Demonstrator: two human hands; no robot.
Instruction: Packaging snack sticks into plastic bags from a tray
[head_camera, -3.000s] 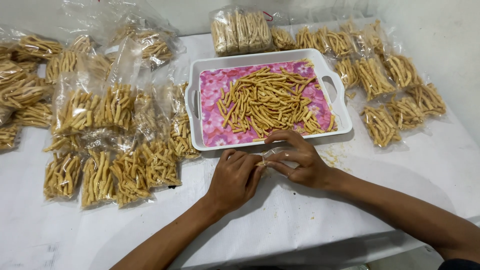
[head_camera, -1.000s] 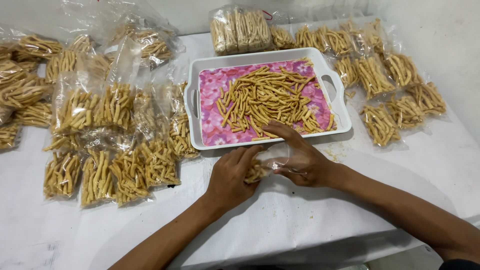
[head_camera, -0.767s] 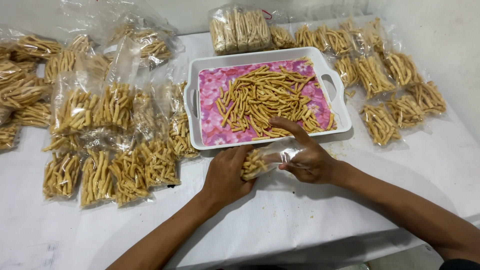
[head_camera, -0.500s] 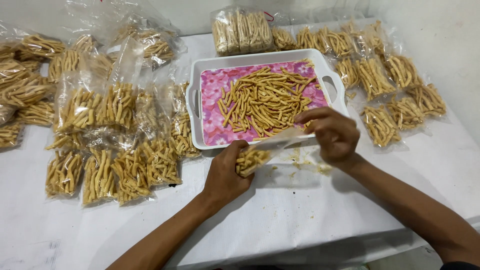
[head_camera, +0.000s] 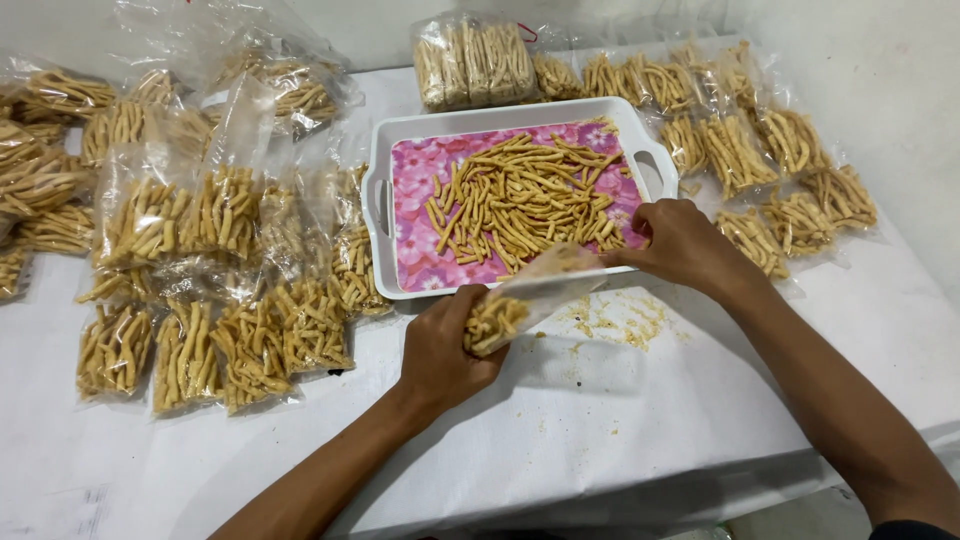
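Filling a small clear bag (head_camera: 520, 300) with fried snack sticks is the step in hand. The left hand (head_camera: 440, 350) has its grip closed around the bag's part-filled bottom, just in front of the white tray (head_camera: 385, 140). The right hand (head_camera: 680, 240) pinches the bag's open mouth at the tray's near rim beside the loose sticks (head_camera: 520, 200). Judged from this, scooping more sticks calls for keeping that mouth held wide.
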